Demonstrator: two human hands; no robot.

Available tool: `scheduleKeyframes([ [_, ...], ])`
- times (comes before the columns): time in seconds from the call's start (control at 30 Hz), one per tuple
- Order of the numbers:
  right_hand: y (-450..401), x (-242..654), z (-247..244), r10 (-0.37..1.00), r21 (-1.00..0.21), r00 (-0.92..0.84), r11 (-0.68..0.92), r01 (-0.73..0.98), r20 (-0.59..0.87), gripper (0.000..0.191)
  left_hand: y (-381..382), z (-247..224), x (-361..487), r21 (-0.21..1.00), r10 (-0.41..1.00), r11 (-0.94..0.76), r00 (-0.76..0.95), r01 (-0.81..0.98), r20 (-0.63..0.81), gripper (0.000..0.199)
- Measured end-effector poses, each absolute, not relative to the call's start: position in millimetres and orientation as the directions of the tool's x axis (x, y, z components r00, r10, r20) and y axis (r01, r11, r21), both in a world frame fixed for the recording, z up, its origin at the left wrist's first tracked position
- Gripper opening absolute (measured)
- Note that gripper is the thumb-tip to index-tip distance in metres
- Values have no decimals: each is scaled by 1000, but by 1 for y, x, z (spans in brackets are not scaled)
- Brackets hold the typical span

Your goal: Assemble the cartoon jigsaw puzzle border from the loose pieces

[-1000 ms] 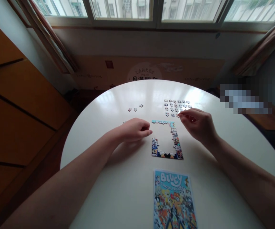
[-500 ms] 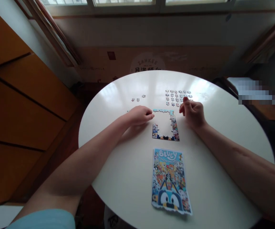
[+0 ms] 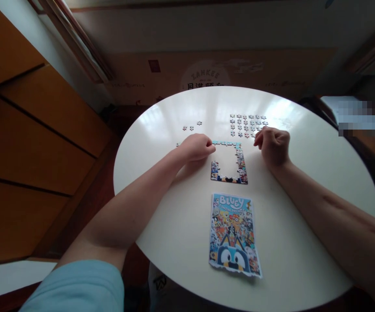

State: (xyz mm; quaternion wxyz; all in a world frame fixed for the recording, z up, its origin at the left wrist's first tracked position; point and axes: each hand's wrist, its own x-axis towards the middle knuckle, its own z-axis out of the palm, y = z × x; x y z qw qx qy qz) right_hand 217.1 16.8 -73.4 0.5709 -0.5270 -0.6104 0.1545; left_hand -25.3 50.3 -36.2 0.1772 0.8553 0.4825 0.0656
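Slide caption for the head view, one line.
Left hand at a partly joined puzzle border, right hand near rows of loose pieces.

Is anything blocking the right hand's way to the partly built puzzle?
Nothing visible: only tabletop lies between the right hand and the puzzle. The left hand is by the puzzle's far left corner; the loose pieces lie farther back.

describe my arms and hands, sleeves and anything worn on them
A plain light blue sleeve covers the left upper arm and ends near the elbow; below it, the left arm is bare. The right arm is bare as far as the picture shows. The left hand and right hand are ungloved, and neither wrist shows a watch or bracelet.
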Motion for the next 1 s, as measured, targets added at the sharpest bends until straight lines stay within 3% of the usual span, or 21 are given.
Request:
scheduleKeyframes([
  [0.1, 18, 223, -72, 777, -813, 297, 432, 390, 555, 52, 47, -40, -29, 390, 819, -525, 573, 757, -9, 28],
  [0.33, 18, 231, -72, 814, -852, 304, 386, 353, 495, 56, 43, -33, -39, 459, 754, -589, 656, 665, 18, 35],
  [0.53, 17, 236, -76, 843, -849, 241, 377, 371, 480, 63, 43, -28, -40, 390, 758, -621, 648, 680, 75, 41],
  [0.7, 15, 237, -74, 873, -876, 227, 347, 336, 432, 69, 39, -24, -41, 404, 799, -600, 542, 690, 261, 51],
  [0.83, 10, 232, -68, 880, -883, 208, 354, 307, 426, 68, 37, -21, -46, 461, 804, -590, 432, 663, 408, 44],
  [1.0, 4, 226, -63, 879, -871, 164, 387, 303, 448, 64, 38, -16, -56, 489, 715, -665, 293, 564, 634, 43],
])
